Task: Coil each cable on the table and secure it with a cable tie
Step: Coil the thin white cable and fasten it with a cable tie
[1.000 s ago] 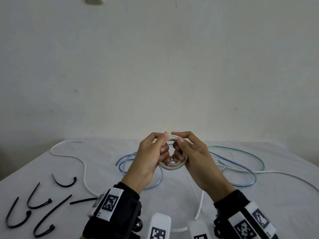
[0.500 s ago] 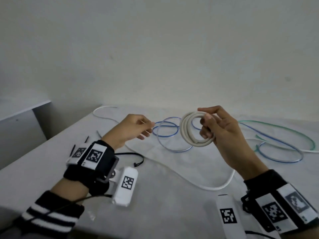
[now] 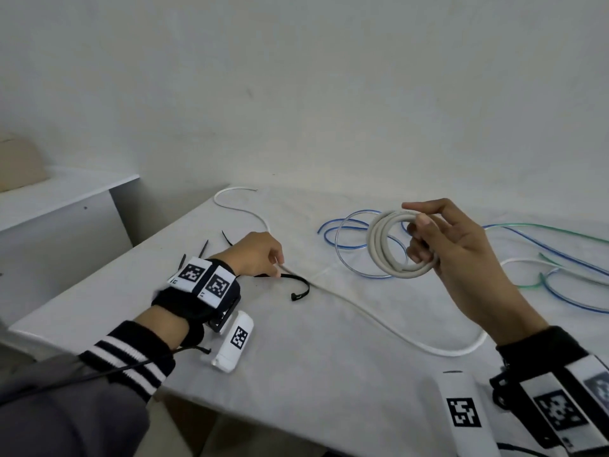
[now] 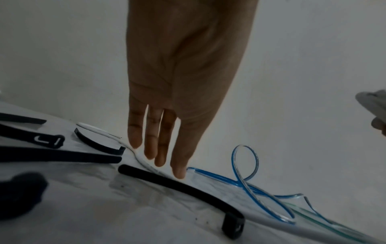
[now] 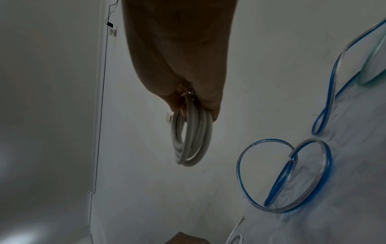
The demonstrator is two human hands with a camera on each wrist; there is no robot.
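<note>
One coil of grey cable (image 3: 392,247) is held up off the table (image 3: 329,374) in the right hand (image 3: 461,255), pinched between thumb and fingers so the loops are kept stacked; in the right wrist view a connector end is seen sticking out of the bundle. Left hand (image 3: 260,255) is lowered to the table near its left edge, fingers extended and relaxed, nothing gripped yet, fingertips (image 4: 177,173) just above or touching a black cable tie (image 3: 290,282) that crosses the loose white cable (image 3: 379,321); contact cannot be told. Judged step: tie pickup. The tie should be pinched at its plain tail, not the head, and lifted clear of the white cable so that it is not dragged along; the coil should be kept clamped so no loop springs out. Several more ties (image 4: 48,140) lie towards the left edge. Blue cable (image 3: 349,239) and green cable (image 3: 560,232) lie uncoiled towards the far right. No containers are seen.
</note>
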